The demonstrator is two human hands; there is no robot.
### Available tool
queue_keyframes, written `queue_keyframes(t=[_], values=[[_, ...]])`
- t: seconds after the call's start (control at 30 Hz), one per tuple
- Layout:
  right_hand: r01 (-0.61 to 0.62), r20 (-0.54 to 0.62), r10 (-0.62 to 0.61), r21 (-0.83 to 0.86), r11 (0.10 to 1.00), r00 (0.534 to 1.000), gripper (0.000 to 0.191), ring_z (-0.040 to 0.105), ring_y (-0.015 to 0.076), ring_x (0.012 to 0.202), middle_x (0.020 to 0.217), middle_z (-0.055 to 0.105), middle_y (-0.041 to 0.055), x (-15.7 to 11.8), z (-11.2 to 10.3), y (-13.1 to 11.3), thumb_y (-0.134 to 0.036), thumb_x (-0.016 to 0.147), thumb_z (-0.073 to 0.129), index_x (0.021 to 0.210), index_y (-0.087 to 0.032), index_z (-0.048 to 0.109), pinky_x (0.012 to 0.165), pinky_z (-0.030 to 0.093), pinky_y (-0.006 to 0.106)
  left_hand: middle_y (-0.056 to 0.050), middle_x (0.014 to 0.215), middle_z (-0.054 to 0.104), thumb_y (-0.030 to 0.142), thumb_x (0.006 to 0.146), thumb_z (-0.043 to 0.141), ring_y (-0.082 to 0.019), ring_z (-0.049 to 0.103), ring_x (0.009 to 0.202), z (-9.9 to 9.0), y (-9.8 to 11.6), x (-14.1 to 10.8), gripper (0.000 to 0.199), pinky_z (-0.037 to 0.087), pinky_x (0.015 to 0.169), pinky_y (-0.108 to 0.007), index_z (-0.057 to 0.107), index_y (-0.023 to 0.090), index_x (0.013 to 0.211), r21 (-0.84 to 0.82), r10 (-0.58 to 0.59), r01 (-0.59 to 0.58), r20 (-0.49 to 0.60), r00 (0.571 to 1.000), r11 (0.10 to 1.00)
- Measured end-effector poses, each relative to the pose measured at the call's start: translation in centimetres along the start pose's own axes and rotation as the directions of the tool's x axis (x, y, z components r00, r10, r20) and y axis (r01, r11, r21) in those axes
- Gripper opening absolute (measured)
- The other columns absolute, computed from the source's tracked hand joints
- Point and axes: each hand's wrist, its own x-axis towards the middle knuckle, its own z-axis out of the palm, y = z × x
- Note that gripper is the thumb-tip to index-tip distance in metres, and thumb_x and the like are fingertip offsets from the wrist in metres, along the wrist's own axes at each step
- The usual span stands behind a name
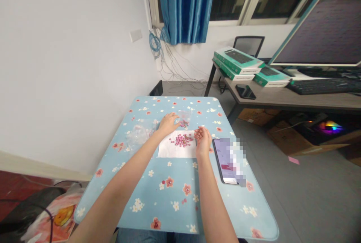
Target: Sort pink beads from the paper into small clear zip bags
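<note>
A heap of small pink pill-like pieces (183, 140) lies on a white sheet of paper (166, 149) in the middle of the table. Just behind the paper is a small clear zip bag (185, 115) with more of the pink pieces in its lower part. My left hand (168, 123) rests at the left side of this bag, fingers spread and thumb near its lower corner. At the paper's right edge, my right hand (203, 139) is turned palm inward with its fingers curled; what they hold, if anything, is too small to make out.
Crumpled clear plastic bags (139, 134) lie left of the paper. A phone (228, 164) with a lit screen is at the table's right side. The table (158, 209) has a blue flowered cover. A desk (310, 98) with keyboard boxes (237, 62) and a monitor (324, 32) stands to the right.
</note>
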Motion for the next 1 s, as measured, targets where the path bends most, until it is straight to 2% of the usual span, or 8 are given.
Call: queue_keyframes(t=[0.17,0.47,0.53,0.6,0.67,0.77,0.87,1.0], values=[[-0.006,0.004,0.006,0.001,1.0,1.0,0.021,0.05,0.0063,0.048,0.057,0.06,-0.0036,0.1,-0.1,0.2,-0.036,0.068,0.062,0.074,-0.017,0.062,0.048,0.039,0.019,-0.009,0.11,0.058,0.032,0.08,0.059,-0.026,0.049,0.105,0.9,0.3,0.7,0.027,0.038,0.091,-0.039,0.066,0.021,0.104,0.076,0.05,-0.054,0.061,0.997,0.996],[0.03,0.017,-0.029,-0.073,0.997,0.999,0.023,0.047,0.0063,0.047,0.058,0.058,-0.0034,-0.1,0.2,0.3,-0.039,0.069,0.061,0.074,-0.016,0.061,0.047,0.036,0.02,-0.009,0.11,0.061,0.023,0.089,0.045,-0.025,0.044,0.115,0.6,1.4,-0.5,0.023,0.034,0.096,-0.04,0.068,0.019,0.093,0.132,0.057,-0.057,0.011,0.998,0.99],[0.034,0.02,-0.032,-0.103,0.994,0.999,0.024,0.047,0.0067,0.048,0.06,0.058,-0.0031,-0.1,0.1,0.3,-0.039,0.07,0.06,0.075,-0.016,0.061,0.048,0.037,0.02,-0.008,0.11,0.061,0.024,0.089,0.045,-0.024,0.048,0.112,0.0,1.6,-0.9,0.022,0.036,0.095,-0.04,0.066,0.019,0.092,0.066,0.022,-0.018,-0.061,0.998,0.998],[0.043,0.035,-0.039,-0.149,0.988,0.999,0.024,0.048,0.0074,0.05,0.062,0.058,-0.0027,-0.1,0.0,0.3,-0.039,0.07,0.061,0.076,-0.016,0.061,0.049,0.038,0.02,-0.008,0.105,0.064,0.026,0.088,0.047,-0.022,0.054,0.105,-0.8,1.7,-1.8,0.018,0.039,0.093,-0.039,0.064,0.019,0.089,-0.177,-0.092,0.058,-0.193,0.977,0.982],[0.068,0.08,-0.052,-0.212,0.975,0.995,0.023,0.05,0.0082,0.053,0.065,0.059,-0.0023,-0.3,0.0,0.2,-0.039,0.071,0.061,0.077,-0.017,0.062,0.051,0.038,0.02,-0.006,0.093,0.066,0.03,0.086,0.05,-0.019,0.061,0.091,-1.7,1.7,-3.2,0.016,0.046,0.083,-0.035,0.061,0.019,0.087,-0.549,-0.297,0.121,-0.244,0.923,0.827],[0.123,0.213,-0.057,-0.31,0.943,0.975,0.023,0.051,0.0098,0.057,0.069,0.061,-0.0017,-1.0,0.4,0.0,-0.039,0.072,0.062,0.079,-0.018,0.064,0.053,0.039,0.021,-0.005,0.088,0.067,0.042,0.081,0.056,-0.014,0.064,0.07,-3.0,2.1,-5.9,0.024,0.051,0.063,-0.027,0.055,0.018,0.088,-0.935,-0.545,0.168,-0.031,0.838,0.311],[0.174,0.342,-0.03,-0.398,0.901,0.939,0.025,0.051,0.011,0.059,0.074,0.064,0.0,-2.0,0.9,0.0,-0.041,0.072,0.064,0.083,-0.019,0.068,0.053,0.039,0.022,-0.005,0.087,0.069,0.042,0.074,0.064,-0.011,0.063,0.063,-3.8,2.5,-8.2,0.03,0.05,0.054,-0.021,0.053,0.019,0.09,-0.987,-0.613,0.161,0.136,0.778,-0.014],[0.212,0.46,0.016,-0.441,0.872,0.888,0.027,0.051,0.0103,0.058,0.078,0.064,0.0005,-3.1,1.6,0.3,-0.043,0.074,0.062,0.085,-0.02,0.07,0.052,0.04,0.021,-0.004,0.083,0.07,0.037,0.071,0.067,-0.008,0.062,0.057,-3.4,2.9,-9.3,0.028,0.048,0.048,-0.017,0.054,0.019,0.088,-0.969,-0.633,0.156,0.242,0.735,-0.19]])
